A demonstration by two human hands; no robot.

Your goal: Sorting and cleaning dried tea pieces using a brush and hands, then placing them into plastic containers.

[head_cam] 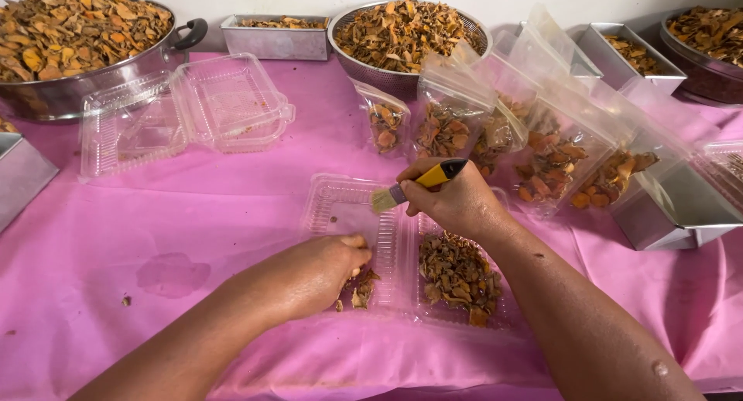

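Dried slices in an open clear clamshell tray (pixel 340 207)
Right hand (pixel 457 203) grips a yellow-handled brush (pixel 418 183); left hand (pixel 309 277) pinches dried slices (pixel 360 289) near the surface's front edge.

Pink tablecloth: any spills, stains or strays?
Yes. A darker damp-looking patch marks the pink tablecloth left of the left hand, with a stray crumb beside it. Nothing else stands out.
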